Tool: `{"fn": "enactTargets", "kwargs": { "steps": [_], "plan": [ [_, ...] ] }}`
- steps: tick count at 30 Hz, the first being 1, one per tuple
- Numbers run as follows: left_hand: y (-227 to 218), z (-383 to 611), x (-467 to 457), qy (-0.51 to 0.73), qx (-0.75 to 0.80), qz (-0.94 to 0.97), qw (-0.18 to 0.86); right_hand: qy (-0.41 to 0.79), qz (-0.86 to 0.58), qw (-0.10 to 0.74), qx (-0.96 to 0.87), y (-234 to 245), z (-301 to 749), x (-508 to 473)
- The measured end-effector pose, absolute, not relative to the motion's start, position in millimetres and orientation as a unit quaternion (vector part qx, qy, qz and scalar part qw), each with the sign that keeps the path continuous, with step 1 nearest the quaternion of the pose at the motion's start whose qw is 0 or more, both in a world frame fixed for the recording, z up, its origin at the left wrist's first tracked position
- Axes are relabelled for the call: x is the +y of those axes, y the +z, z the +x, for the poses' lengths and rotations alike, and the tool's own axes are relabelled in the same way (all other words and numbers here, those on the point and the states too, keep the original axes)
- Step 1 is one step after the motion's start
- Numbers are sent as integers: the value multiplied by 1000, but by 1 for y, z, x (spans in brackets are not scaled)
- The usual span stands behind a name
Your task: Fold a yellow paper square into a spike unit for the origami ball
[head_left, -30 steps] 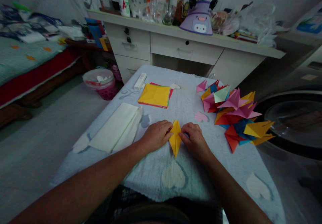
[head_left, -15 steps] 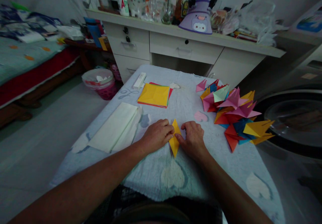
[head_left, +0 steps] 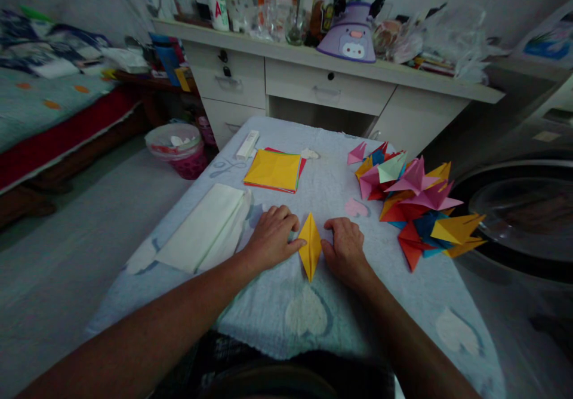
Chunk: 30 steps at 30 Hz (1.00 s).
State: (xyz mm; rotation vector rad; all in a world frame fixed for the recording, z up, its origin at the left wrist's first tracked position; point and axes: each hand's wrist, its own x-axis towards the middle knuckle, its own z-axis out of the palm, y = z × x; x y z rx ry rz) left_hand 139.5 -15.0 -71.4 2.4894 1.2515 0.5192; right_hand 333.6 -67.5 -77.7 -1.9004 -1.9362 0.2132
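Flanking a yellow paper diamond (head_left: pixel 310 247), the loose left hand (head_left: pixel 273 238) touches its edge; the right hand (head_left: pixel 344 245) curls, grip unclear; open cloth (head_left: pixel 329 184) beyond.

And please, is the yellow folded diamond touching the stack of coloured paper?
Apart. The head view shows tablecloth between the far tip of the yellow diamond and the paper stack.
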Motion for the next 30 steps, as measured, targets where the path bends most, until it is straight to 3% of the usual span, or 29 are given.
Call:
{"fn": "enactTargets", "kwargs": {
  "steps": [11, 15, 18, 25, 30],
  "plan": [
    [-68, 145, -15, 203, 435, 841, 248, 84, -648, 218, -725, -77, 333, -69],
    [-67, 146, -14, 236, 394, 818, 345, 122, -630, 236, -730, -71, 333, -68],
    [-68, 146, -15, 285, 374, 763, 444, 188, -591, 298, -726, -68, 334, -68],
    [-66, 149, -13, 381, 340, 632, 583, 471, -488, 491, -547, -68, 332, -69],
    [-69, 152, -10, 409, 339, 582, 616, 507, -441, 538, -509, -66, 334, -72]
  ]
}}
